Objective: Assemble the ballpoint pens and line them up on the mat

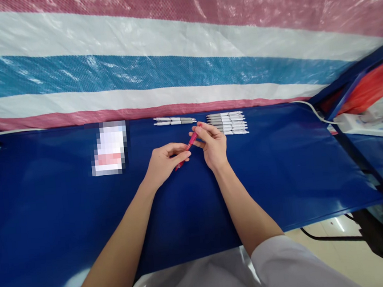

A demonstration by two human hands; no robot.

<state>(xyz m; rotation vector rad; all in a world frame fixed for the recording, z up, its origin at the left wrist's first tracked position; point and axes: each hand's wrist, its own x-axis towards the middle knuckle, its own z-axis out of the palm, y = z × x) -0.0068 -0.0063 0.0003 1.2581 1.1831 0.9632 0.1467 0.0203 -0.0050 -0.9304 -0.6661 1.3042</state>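
A red pen [193, 139] is held slantwise over the blue table [190, 210], between my two hands. My left hand [166, 162] pinches its lower left part with thumb and fingers. On the upper right end, my right hand [213, 147] grips it by thumb and fingertips. Just beyond my right hand lies a stack of white and grey pens [227, 123], several side by side. Two more white and grey pens [175, 121] lie parallel to the left of that stack, near the back edge.
A blurred-out white and pink item [109, 148] lies on the left of the table. Striped plastic sheeting [158, 70] hangs behind. At right are a white power strip [371, 124], a white cable [314, 111] and a dark blue frame post [346, 76].
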